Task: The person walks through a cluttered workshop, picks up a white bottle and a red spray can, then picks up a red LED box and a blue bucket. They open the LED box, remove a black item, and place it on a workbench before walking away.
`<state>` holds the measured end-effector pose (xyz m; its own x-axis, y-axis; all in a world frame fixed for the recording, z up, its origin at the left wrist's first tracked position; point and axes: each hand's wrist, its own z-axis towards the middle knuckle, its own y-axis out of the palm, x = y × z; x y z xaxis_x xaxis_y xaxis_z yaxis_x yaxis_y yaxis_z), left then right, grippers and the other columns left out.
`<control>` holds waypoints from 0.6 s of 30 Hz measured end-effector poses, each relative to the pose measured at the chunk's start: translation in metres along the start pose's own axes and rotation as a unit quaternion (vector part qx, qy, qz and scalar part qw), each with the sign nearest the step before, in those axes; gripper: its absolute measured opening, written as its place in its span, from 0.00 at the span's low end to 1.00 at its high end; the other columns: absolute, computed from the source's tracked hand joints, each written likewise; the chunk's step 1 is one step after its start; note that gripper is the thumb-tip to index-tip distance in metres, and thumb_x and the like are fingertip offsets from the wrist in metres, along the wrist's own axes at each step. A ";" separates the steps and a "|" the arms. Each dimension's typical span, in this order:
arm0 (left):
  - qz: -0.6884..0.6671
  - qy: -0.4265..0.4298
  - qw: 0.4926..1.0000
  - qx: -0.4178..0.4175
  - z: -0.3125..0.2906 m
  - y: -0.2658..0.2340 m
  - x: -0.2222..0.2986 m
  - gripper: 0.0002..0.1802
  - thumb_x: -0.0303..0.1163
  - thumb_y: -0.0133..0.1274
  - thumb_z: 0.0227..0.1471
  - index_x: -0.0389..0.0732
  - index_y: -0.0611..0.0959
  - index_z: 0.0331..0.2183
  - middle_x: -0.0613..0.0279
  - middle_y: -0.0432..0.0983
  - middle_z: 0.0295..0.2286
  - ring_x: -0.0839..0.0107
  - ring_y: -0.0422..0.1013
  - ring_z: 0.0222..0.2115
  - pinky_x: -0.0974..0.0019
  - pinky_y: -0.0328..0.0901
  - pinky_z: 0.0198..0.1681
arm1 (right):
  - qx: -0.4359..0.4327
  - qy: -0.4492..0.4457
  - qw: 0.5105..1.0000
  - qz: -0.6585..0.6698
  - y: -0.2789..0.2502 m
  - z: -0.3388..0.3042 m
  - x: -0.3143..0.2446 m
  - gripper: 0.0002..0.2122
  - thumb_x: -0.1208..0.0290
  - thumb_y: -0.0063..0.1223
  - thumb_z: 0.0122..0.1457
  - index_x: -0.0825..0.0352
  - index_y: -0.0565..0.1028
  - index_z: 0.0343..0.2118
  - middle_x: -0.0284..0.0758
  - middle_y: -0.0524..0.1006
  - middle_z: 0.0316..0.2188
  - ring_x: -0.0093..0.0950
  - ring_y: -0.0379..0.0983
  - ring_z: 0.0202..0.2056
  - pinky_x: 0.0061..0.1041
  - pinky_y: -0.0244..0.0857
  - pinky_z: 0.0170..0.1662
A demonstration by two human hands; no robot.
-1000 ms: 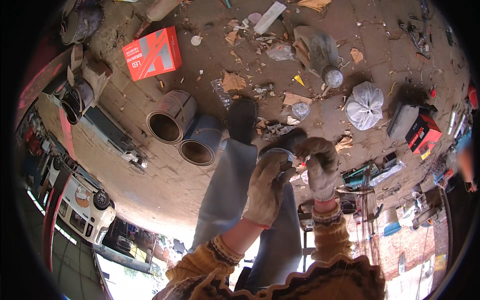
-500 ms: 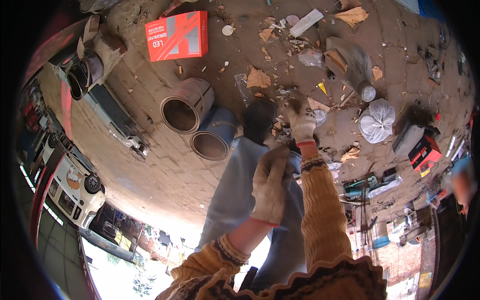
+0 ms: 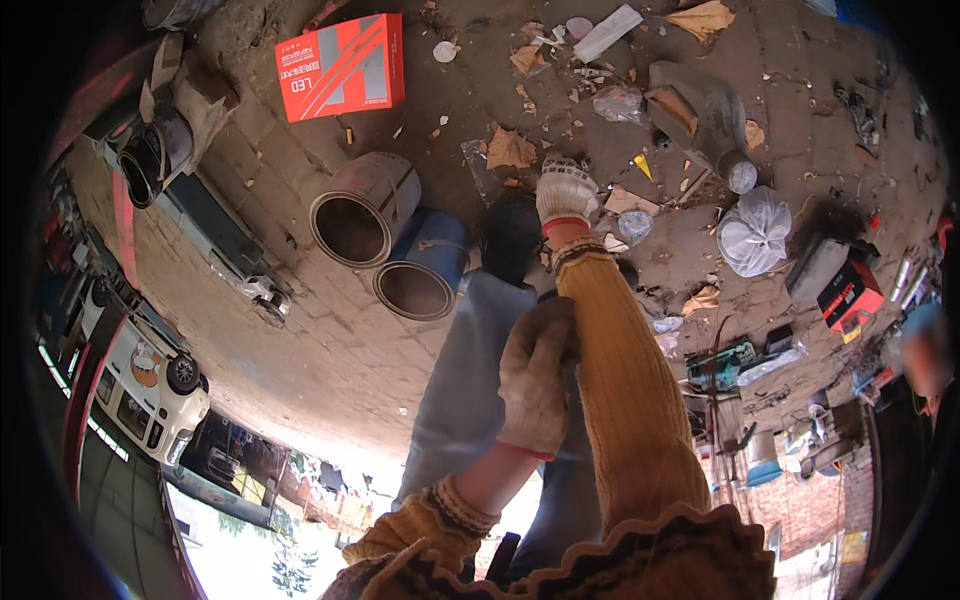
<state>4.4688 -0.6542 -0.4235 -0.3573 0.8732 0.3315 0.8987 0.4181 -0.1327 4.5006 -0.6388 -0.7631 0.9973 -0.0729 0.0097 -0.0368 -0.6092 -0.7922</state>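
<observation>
My left hand, in a white knit glove with a red cuff, is closed in front of my knees. A dark edge of something shows at its far side, too hidden to name. Beyond it, my right hand, in a matching glove, reaches down to the dirty ground beside my black shoe. Its back faces me, so its fingertips and anything under them are hidden. Close to it lie a dry brown leaf, scraps of cardboard and a crumpled clear wrapper.
Two open cans, one brownish and one blue, lie left of my shoe. Farther off sits an orange-red box. A dusty plastic jug, a tied clear bag and a red-black box lie to the right.
My right hand has moved forward and slightly left, farther out along the ground, with the forearm stretched out. My left hand has barely shifted.
</observation>
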 end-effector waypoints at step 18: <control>0.009 -0.010 1.000 -0.024 0.003 0.000 -0.027 0.14 0.25 0.52 0.59 0.34 0.82 0.46 0.63 0.76 0.35 0.79 0.72 0.33 0.76 0.68 0.37 | -0.136 -0.010 0.564 0.815 -0.061 -0.125 0.145 0.17 0.79 0.44 0.56 0.70 0.74 0.50 0.39 0.74 0.47 0.33 0.73 0.50 0.34 0.74 0.55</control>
<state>4.4777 -0.6769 -0.4352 -0.3459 0.8851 0.3112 0.9157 0.3908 -0.0938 4.6397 -0.7109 -0.6370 -0.3736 -0.7037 -0.6044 -0.9107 0.1545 0.3830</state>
